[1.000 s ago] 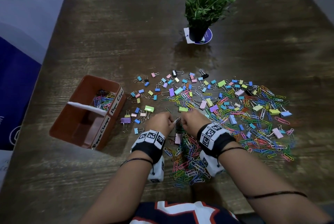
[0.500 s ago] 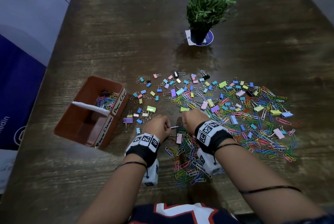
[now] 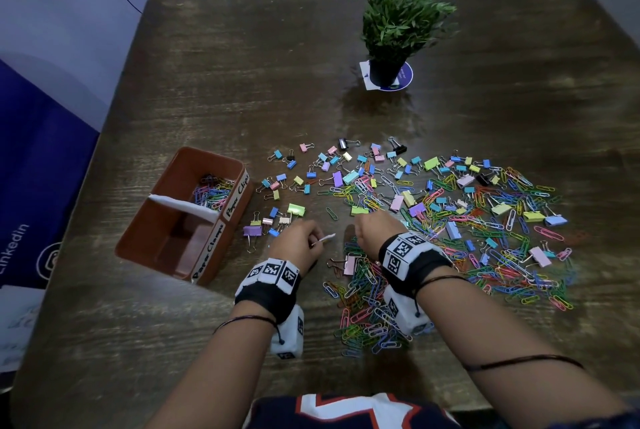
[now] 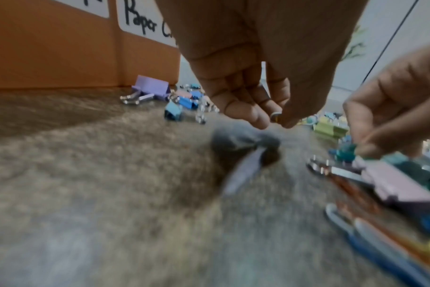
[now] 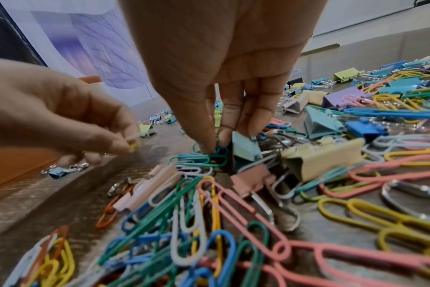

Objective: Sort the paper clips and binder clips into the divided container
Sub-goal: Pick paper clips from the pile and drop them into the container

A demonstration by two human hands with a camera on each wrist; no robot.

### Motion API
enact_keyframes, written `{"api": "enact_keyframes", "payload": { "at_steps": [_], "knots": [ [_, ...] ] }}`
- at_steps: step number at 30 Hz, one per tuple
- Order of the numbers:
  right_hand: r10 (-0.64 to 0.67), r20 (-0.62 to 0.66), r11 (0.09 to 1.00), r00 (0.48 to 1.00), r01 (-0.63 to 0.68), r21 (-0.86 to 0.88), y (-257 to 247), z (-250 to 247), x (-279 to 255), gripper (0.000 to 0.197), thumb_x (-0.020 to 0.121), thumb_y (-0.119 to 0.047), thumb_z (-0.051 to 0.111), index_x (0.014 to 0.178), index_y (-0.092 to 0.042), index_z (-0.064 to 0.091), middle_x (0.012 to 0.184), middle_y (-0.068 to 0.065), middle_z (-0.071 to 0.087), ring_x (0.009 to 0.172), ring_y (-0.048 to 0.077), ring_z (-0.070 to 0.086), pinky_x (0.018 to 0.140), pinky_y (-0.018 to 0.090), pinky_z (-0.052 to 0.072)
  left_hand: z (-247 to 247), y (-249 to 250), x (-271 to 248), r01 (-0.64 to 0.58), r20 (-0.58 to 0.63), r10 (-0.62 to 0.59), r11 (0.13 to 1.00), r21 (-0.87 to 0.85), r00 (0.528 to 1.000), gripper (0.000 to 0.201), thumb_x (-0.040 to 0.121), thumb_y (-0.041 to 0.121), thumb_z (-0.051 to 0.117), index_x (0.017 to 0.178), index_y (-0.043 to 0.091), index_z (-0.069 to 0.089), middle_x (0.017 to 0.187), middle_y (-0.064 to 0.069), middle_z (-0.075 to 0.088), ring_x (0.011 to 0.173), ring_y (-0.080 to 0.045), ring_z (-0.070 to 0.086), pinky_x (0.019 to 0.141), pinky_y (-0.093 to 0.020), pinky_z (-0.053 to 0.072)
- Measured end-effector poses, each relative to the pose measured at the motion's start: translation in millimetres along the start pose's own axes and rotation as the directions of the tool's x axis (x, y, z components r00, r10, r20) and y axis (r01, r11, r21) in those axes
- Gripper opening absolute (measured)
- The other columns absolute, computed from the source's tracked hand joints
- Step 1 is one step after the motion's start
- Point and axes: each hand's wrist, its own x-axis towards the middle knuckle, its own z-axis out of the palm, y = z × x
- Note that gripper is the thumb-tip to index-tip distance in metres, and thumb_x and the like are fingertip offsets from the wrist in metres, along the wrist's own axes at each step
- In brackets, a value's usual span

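A wide heap of coloured paper clips point(image 3: 367, 293) and binder clips point(image 3: 401, 201) covers the dark wooden table. My left hand point(image 3: 313, 243) pinches a few paper clips between thumb and fingers; a pale clip point(image 3: 327, 238) pokes out toward my right hand. In the left wrist view the left hand point(image 4: 275, 117) hovers just above the table. My right hand point(image 3: 362, 236) reaches down into the heap, and in the right wrist view the right hand point(image 5: 216, 149) pinches a blue-green paper clip point(image 5: 220, 155). The brown divided container point(image 3: 138, 238) stands to the left, with paper clips point(image 3: 213, 191) in its far compartment.
A potted plant point(image 3: 398, 26) stands at the back of the table. Loose binder clips point(image 3: 254, 231) lie between the container and my left hand. A pink binder clip point(image 3: 349, 264) lies just below my right hand. A blue and white banner point(image 3: 41, 151) hangs left of the table.
My hands were together over the heap; the left hand has drawn away to the left with its clips. The right hand stays with its fingers in the heap.
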Motion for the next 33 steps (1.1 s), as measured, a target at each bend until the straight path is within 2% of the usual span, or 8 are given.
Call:
{"api": "enact_keyframes", "payload": {
  "at_steps": [4,10,15,20,24,26,29,33],
  "knots": [
    [0.013,0.02,1.0,1.0,-0.013,-0.01,-2.0,-1.6,2.5,0.011,0.09,-0.011,0.05,0.095,-0.017,0.058,0.102,0.011,0.064,0.096,0.029,0.06,0.08,0.038,0.054,-40.0,-2.8,-7.4,0.011,-0.252,-0.046,0.991,-0.136,0.967,0.002,0.088,0.018,0.064,0.088,0.019,0.066,0.088,0.007,0.058,0.076,-0.009,0.057,0.069,-0.028,0.048],
    [0.037,0.042,0.999,0.998,-0.036,-0.026,-3.7,-2.7,4.9,0.018,0.09,-0.009,0.049,0.103,-0.013,0.06,0.103,0.011,0.064,0.097,0.029,0.061,0.08,0.037,0.054,-111.9,-29.6,-12.3,0.141,-0.572,-0.219,0.974,-0.178,0.791,0.015,0.089,0.036,0.064,0.086,0.022,0.065,0.088,0.003,0.065,0.08,-0.015,0.059,0.072,-0.033,0.047],
    [0.032,0.035,0.999,0.999,-0.031,-0.033,-4.1,-1.2,5.7,0.017,0.09,-0.011,0.049,0.103,-0.013,0.06,0.102,0.01,0.065,0.095,0.028,0.062,0.08,0.038,0.055,-136.1,-53.3,-12.2,0.337,-0.554,-0.368,0.928,-0.162,0.747,0.013,0.09,0.035,0.059,0.098,0.026,0.064,0.093,0.005,0.066,0.087,-0.022,0.063,0.079,-0.038,0.051],
    [0.013,0.048,0.999,0.999,-0.011,-0.042,-3.2,-2.1,5.2,0.017,0.091,-0.015,0.05,0.106,-0.013,0.059,0.1,0.009,0.065,0.094,0.027,0.062,0.08,0.037,0.055,-143.8,-72.6,-29.4,0.383,-0.604,-0.376,0.915,-0.124,0.702,0.029,0.091,0.035,0.059,0.114,0.019,0.062,0.118,-0.012,0.056,0.111,-0.032,0.051,0.091,-0.044,0.043],
    [0.007,0.103,1.0,0.995,-0.006,-0.011,-5.3,-11.5,4.3,0.017,0.09,-0.016,0.053,0.105,-0.012,0.061,0.098,0.008,0.065,0.091,0.025,0.063,0.08,0.037,0.055,-147.6,-87.3,-45.7,0.453,-0.625,-0.406,0.887,-0.093,0.667,0.039,0.093,0.04,0.054,0.124,0.016,0.057,0.134,-0.017,0.044,0.125,-0.036,0.038,0.103,-0.05,0.03],
    [0.005,0.106,0.996,0.994,-0.015,0.087,-9.7,-19.5,2.6,0.012,0.089,-0.017,0.055,0.098,-0.011,0.061,0.095,0.008,0.065,0.089,0.024,0.063,0.082,0.039,0.055,-146.3,-97.0,-49.4,0.449,-0.621,-0.414,0.887,-0.109,0.666,0.043,0.094,0.041,0.05,0.129,0.016,0.052,0.139,-0.016,0.04,0.129,-0.035,0.035,0.106,-0.052,0.026],
    [-0.018,-0.014,0.946,1.0,0.021,0.325,-24.3,-32.8,0.5,0.004,0.087,-0.013,0.058,0.083,-0.014,0.058,0.089,0.005,0.065,0.085,0.019,0.062,0.083,0.035,0.054,-138.0,-110.3,-49.9,0.396,-0.632,-0.361,0.914,-0.091,0.686,0.049,0.096,0.045,0.046,0.136,0.016,0.044,0.146,-0.013,0.036,0.135,-0.033,0.031,0.111,-0.052,0.022],
    [-0.09,-0.199,0.774,0.976,0.195,0.603,-67.9,-50.9,1.2,0.014,0.085,-0.009,0.063,0.076,-0.017,0.055,0.081,-0.002,0.063,0.078,0.015,0.06,0.078,0.028,0.054,-118.3,-119.4,-48.1,0.368,-0.621,-0.326,0.927,-0.065,0.712,0.057,0.097,0.046,0.042,0.144,0.014,0.036,0.151,-0.011,0.032,0.14,-0.03,0.026,0.116,-0.05,0.016]
  ]
}}
